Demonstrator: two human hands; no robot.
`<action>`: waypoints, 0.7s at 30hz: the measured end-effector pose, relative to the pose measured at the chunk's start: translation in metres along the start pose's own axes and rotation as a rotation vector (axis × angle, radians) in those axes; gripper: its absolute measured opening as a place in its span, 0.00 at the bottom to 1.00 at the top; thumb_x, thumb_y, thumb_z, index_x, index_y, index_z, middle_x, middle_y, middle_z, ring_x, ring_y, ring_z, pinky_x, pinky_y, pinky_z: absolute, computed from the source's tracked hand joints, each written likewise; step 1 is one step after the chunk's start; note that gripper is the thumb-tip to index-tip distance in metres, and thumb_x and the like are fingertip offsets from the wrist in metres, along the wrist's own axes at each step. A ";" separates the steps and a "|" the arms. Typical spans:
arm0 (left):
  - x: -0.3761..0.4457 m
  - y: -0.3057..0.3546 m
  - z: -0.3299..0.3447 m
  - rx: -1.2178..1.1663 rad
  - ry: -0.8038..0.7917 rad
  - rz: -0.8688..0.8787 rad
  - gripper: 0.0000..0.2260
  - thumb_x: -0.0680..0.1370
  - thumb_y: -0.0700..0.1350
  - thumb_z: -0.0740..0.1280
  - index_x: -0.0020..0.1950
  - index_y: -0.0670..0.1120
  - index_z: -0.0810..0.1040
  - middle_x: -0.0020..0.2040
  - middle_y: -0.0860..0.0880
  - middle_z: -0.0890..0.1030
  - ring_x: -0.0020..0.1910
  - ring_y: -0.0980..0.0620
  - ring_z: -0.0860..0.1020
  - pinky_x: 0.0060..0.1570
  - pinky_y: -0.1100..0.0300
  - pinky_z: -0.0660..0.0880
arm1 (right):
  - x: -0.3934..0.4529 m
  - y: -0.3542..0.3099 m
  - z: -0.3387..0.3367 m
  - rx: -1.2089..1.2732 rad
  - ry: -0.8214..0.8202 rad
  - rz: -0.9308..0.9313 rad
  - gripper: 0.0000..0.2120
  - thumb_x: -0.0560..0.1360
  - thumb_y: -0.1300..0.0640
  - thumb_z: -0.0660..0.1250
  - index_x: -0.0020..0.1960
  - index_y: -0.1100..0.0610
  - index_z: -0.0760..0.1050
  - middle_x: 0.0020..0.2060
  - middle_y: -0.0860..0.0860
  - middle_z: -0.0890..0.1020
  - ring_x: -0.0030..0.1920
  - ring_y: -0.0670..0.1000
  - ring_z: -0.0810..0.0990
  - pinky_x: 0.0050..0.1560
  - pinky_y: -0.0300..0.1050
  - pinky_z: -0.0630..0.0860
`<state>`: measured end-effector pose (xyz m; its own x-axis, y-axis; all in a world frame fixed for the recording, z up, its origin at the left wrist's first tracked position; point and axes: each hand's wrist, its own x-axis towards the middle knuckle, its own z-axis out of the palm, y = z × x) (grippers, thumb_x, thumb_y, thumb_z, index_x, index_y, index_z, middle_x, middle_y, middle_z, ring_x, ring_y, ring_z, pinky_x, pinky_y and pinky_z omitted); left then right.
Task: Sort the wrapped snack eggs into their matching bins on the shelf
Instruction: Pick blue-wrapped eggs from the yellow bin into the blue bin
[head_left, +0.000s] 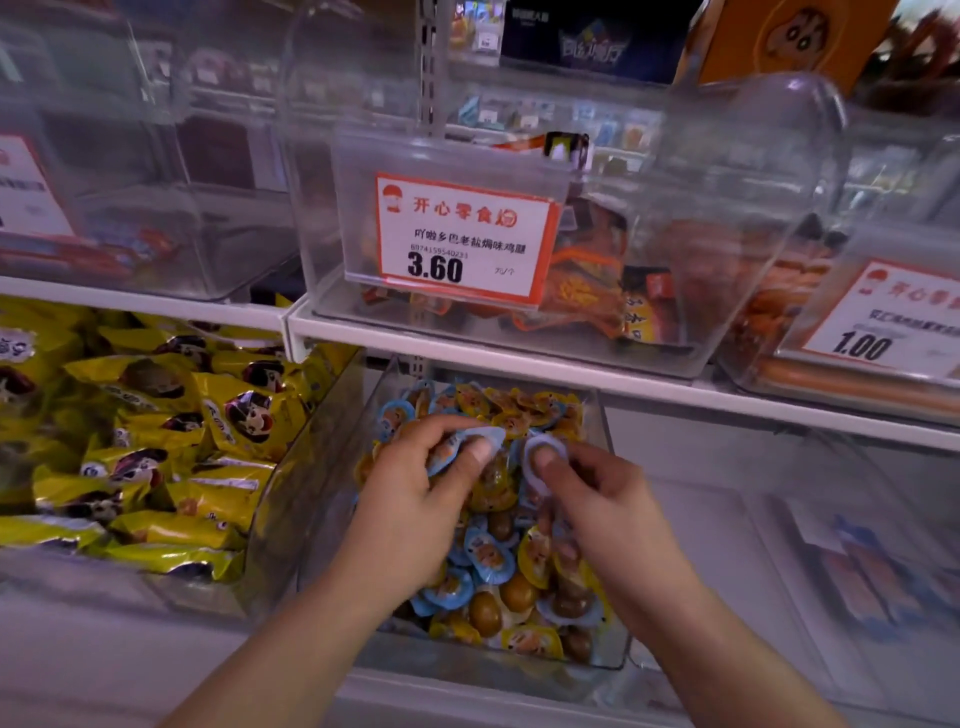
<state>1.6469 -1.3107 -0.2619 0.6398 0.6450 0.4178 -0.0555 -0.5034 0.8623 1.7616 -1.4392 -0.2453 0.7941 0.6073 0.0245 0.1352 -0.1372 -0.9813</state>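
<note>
A clear bin (610, 660) on the lower shelf holds several wrapped snack eggs (498, 582), some in blue wrappers, some in yellow, with brown eggs showing through. Both hands are over its back half. My left hand (415, 499) grips blue-wrapped eggs (447, 452) between thumb and fingers. To its right, my right hand (592, 493) pinches one blue-wrapped egg (535, 470), with the thumb on top of the wrapper. The two hands are close together but apart.
To the left, a clear bin (280, 499) is full of yellow snack bags. The upper shelf (519, 358) overhangs the egg bin and carries a clear bin with a 3.60 price label (462, 239). A clear bin (810, 545) to the right holds a few packets.
</note>
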 end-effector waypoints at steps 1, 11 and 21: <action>-0.001 0.009 0.006 -0.042 0.021 0.025 0.06 0.79 0.54 0.66 0.54 0.59 0.80 0.51 0.63 0.82 0.53 0.66 0.79 0.50 0.70 0.74 | -0.005 -0.005 0.003 0.328 -0.087 0.197 0.10 0.80 0.54 0.66 0.49 0.61 0.80 0.35 0.57 0.78 0.29 0.51 0.74 0.26 0.41 0.65; -0.025 0.026 0.046 0.389 -0.445 0.290 0.33 0.78 0.71 0.47 0.80 0.57 0.53 0.79 0.64 0.52 0.78 0.61 0.48 0.76 0.52 0.54 | -0.034 -0.013 -0.022 0.561 -0.244 0.346 0.17 0.79 0.47 0.65 0.60 0.56 0.81 0.44 0.57 0.85 0.35 0.51 0.81 0.23 0.39 0.69; -0.007 -0.001 0.020 0.403 -0.187 0.233 0.11 0.78 0.54 0.63 0.58 0.58 0.80 0.58 0.63 0.78 0.60 0.59 0.76 0.61 0.55 0.74 | 0.010 0.027 -0.111 0.032 0.139 0.229 0.12 0.80 0.54 0.66 0.62 0.56 0.77 0.37 0.55 0.79 0.36 0.54 0.81 0.31 0.51 0.82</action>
<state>1.6573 -1.3266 -0.2711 0.7741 0.3936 0.4959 0.0636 -0.8276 0.5577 1.8392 -1.5239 -0.2506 0.8761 0.4493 -0.1747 -0.0741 -0.2327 -0.9697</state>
